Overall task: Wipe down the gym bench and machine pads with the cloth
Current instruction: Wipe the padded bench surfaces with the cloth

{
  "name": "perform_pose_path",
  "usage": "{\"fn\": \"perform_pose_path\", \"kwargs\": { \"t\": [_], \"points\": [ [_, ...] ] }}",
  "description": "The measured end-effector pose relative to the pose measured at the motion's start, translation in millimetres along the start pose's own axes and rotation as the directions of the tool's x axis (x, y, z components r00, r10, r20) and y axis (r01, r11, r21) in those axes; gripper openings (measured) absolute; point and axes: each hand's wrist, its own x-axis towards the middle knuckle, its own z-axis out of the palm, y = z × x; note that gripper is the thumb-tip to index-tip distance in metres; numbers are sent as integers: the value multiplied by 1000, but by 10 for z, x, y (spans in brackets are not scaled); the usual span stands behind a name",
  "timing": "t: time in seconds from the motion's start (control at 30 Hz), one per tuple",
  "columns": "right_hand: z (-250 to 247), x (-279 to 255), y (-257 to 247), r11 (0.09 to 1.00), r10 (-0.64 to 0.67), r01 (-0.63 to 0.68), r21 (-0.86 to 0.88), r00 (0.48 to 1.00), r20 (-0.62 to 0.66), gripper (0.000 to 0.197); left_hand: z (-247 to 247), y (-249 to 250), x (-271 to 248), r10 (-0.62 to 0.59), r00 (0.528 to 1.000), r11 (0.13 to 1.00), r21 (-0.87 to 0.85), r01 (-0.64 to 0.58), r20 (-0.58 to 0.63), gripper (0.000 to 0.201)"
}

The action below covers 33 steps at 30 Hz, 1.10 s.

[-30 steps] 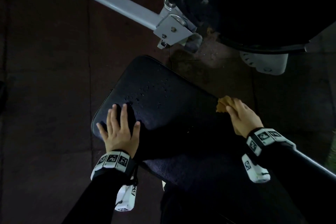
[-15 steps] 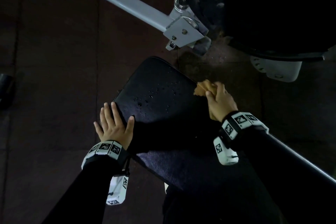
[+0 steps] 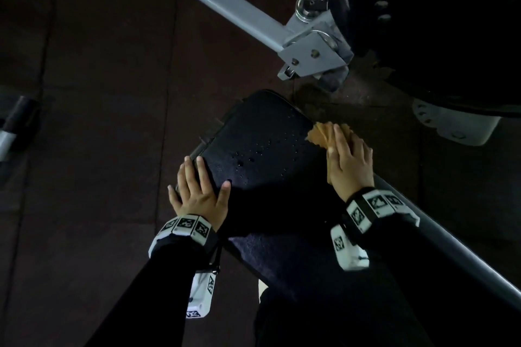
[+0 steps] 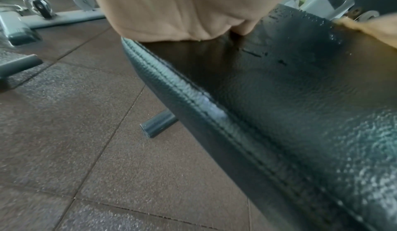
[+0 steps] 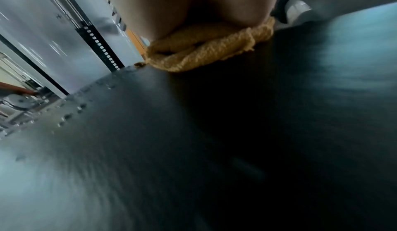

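Note:
The black padded bench (image 3: 262,149) runs away from me, with water droplets on its far half. My left hand (image 3: 203,180) lies flat on the pad's left edge, fingers spread and straight; in the left wrist view its palm (image 4: 182,10) rests on the stitched rim of the bench (image 4: 279,99). My right hand (image 3: 346,155) holds a bunched yellow cloth (image 3: 320,135) against the pad's right edge near the far end. The right wrist view shows the cloth (image 5: 206,51) folded under the right hand (image 5: 193,5) on the bench (image 5: 193,141).
A grey steel frame bar (image 3: 220,0) ends in a bracket (image 3: 313,56) just beyond the bench. A large black machine part (image 3: 437,22) and a white plastic piece (image 3: 454,127) sit at the far right. Brown rubber floor tiles (image 3: 98,121) surround the bench.
My right hand has slid the cloth along the pad's right edge toward the far end. My left hand has shifted from the pad's top to its left edge.

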Motion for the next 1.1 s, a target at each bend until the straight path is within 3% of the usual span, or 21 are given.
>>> {"fn": "perform_pose_path", "kwargs": {
  "t": [0.17,0.3,0.37,0.47,0.57,0.7,0.87,1.0,1.1],
  "points": [
    [105,483,-738,985,-169,170,-28,985,45,51,-18,0,-17,9,999,1000,-3,-9,38,77],
    [243,508,-1142,957,-276,280,-74,959,58,51,0,-23,-3,20,999,1000,-10,-20,50,77],
    [307,323,-1128,916,-382,387,-103,922,66,51,7,-29,1,27,999,999,-20,-26,47,78],
    [366,-102,-843,816,-555,564,-126,826,103,53,25,-35,4,34,999,999,-33,-33,24,78],
    [330,-438,-352,745,-601,631,-217,776,192,58,33,-36,2,36,999,999,-41,-35,17,77],
    [101,-399,46,841,-464,501,-206,862,206,52,21,-39,1,37,998,999,-35,-36,46,78],
    [68,47,-245,950,-282,291,-115,955,86,53,24,-33,-7,44,998,998,-39,-43,37,78],
    [151,423,-812,961,-267,270,-60,962,52,51,49,-59,11,55,998,998,-44,-54,26,76],
    [246,430,-1103,923,-372,378,-72,924,91,51,71,-76,22,60,998,998,-35,-59,19,77]
  ]
}}
